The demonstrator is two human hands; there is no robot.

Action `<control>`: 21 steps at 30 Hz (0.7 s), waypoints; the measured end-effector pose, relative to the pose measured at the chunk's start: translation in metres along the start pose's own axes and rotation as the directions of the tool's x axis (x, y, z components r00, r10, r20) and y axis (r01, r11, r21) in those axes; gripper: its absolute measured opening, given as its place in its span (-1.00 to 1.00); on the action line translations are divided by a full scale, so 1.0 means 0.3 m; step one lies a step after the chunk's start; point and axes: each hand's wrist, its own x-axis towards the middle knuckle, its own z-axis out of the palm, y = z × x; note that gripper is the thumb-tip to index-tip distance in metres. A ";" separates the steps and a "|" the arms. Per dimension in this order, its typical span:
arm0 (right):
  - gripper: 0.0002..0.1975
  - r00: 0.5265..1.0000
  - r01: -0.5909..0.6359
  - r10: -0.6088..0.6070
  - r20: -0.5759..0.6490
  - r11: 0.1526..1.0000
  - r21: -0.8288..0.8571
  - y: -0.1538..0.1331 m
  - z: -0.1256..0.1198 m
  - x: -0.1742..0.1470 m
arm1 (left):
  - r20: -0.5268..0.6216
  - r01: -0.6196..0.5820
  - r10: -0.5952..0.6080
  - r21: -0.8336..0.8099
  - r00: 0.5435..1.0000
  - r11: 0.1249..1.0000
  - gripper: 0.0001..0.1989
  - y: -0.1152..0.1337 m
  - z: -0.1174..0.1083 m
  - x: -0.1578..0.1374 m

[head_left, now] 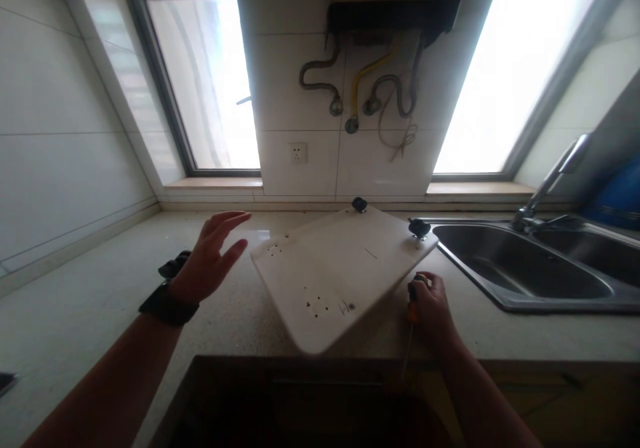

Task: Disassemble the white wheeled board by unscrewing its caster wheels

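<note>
A white board (325, 261) with rounded corners lies on the countertop, screw holes showing at its left and front corners. Black caster wheels (419, 228) stand on its far and right corners. Just left of the board is my left hand (213, 258), thumb and fingers apart and holding nothing. Another black object (174, 265), perhaps a caster, shows partly behind that wrist. At the board's right edge, my right hand (431, 305) is closed around a screwdriver (412, 311) with an orange and black handle. Its thin shaft points down past the counter's front edge.
To the right, a double steel sink (520, 261) with a tall faucet (555, 175) is set into the counter (225, 321). Pipes and a yellow hose (367, 71) hang on the tiled wall above a socket (298, 153). An open dark recess lies below the front edge.
</note>
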 end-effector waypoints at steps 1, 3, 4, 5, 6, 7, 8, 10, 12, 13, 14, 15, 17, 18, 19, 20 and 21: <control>-0.56 1.000 0.005 -0.005 -0.006 1.000 -0.007 0.000 0.000 0.002 | 0.072 -0.048 0.047 0.009 0.996 0.999 -0.52 0.086 -0.009 0.011; -0.59 1.000 0.013 -0.013 -0.016 1.000 -0.015 0.003 -0.001 0.008 | 0.198 -0.110 0.109 -0.006 0.974 0.994 -0.31 0.233 -0.013 0.008; -0.60 1.000 0.015 -0.015 -0.018 1.000 -0.016 0.005 -0.001 0.011 | 0.246 -0.139 0.141 -0.029 0.959 0.990 -0.26 0.291 -0.006 -0.003; -0.61 1.000 0.015 -0.016 -0.020 1.000 -0.016 0.007 -0.002 0.014 | 0.300 -0.157 0.167 -0.057 0.939 0.986 -0.22 0.337 0.008 -0.017; -0.61 1.000 0.015 -0.015 -0.020 1.000 -0.013 0.009 -0.003 0.016 | 0.343 -0.174 0.195 -0.092 0.919 0.980 -0.18 0.373 0.027 -0.033; -0.62 1.000 0.014 -0.014 -0.019 1.000 -0.010 0.011 -0.004 0.017 | 0.380 -0.181 0.217 -0.130 0.899 0.975 -0.14 0.400 0.051 -0.050; -0.62 1.000 0.012 -0.012 -0.018 1.000 -0.005 0.013 -0.005 0.019 | 0.405 -0.176 0.230 -0.166 0.885 0.970 -0.12 0.421 0.077 -0.066; -0.63 1.000 0.008 -0.008 -0.016 1.000 0.009 0.015 -0.007 0.020 | 0.411 -0.154 0.236 -0.224 0.880 0.962 -0.16 0.452 0.131 -0.095; -0.64 1.000 0.001 -0.001 -0.014 1.000 0.021 0.015 -0.008 0.020 | 0.402 -0.145 0.239 -0.251 0.884 0.957 -0.28 0.475 0.176 -0.116; -0.65 1.000 -0.002 0.002 -0.013 1.000 0.026 0.014 -0.008 0.020 | 0.405 -0.157 0.249 -0.247 0.880 0.956 -0.31 0.485 0.193 -0.124; -0.66 1.000 -0.004 0.004 -0.011 1.000 0.030 0.013 -0.009 0.020 | 0.407 -0.177 0.260 -0.231 0.876 0.957 -0.33 0.494 0.206 -0.132; -0.66 1.000 -0.004 0.004 -0.009 0.999 0.034 0.012 -0.009 0.021 | 0.407 -0.200 0.269 -0.203 0.873 0.958 -0.34 0.500 0.215 -0.139; -0.67 1.000 -0.002 0.002 -0.008 0.999 0.043 0.009 -0.010 0.021 | 0.387 -0.246 0.281 -0.138 0.878 0.959 -0.44 0.507 0.223 -0.155; -0.66 1.000 0.000 0.001 -0.008 0.999 0.047 0.008 -0.011 0.021 | 0.367 -0.269 0.291 -0.112 0.884 0.957 -0.54 0.508 0.224 -0.164; -0.66 1.000 -0.001 0.001 -0.009 0.999 0.052 0.007 -0.012 0.020 | 0.338 -0.294 0.307 -0.092 0.890 0.951 -0.65 0.506 0.223 -0.173; -0.66 1.000 -0.002 0.003 -0.010 0.998 0.058 0.006 -0.013 0.020 | 0.300 -0.321 0.328 -0.074 0.896 0.944 -0.76 0.503 0.222 -0.184; -0.65 1.000 -0.004 0.004 -0.011 0.998 0.065 0.005 -0.014 0.019 | 0.258 -0.351 0.353 -0.055 0.899 0.935 -0.83 0.499 0.219 -0.195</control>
